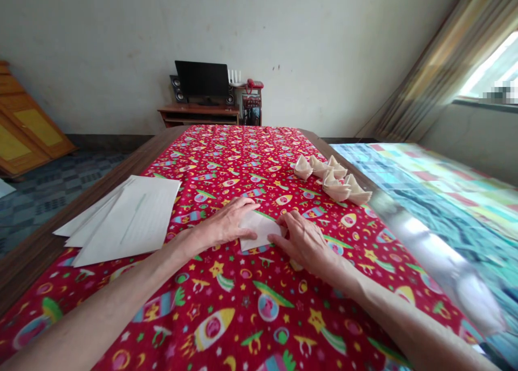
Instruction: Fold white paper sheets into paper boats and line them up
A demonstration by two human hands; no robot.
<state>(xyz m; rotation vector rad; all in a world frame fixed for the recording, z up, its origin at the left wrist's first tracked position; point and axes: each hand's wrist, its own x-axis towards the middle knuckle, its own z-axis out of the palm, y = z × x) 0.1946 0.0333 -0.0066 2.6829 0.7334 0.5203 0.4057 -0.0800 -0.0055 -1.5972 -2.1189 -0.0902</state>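
A small folded white sheet of paper [259,231] lies on the red patterned cloth, between my two hands. My left hand [231,221] holds its left side, fingers along the far edge and thumb on the near face. At the paper's right side, my right hand [304,240] has curled fingers gripping the edge, with the thumb on top. Its fingertips are partly hidden. Beyond my right hand stands a group of several folded cream paper shapes [336,183] with pointed tips. Left of my left hand, a fanned stack of white paper sheets [133,217] lies flat.
The red cloth [218,338] covers a long table with a dark wooden edge [44,257]. At its far end are a monitor [202,79] on a desk and a red telephone [254,83]. A bed [437,214] runs along the right; a wooden cabinet [30,122] stands left.
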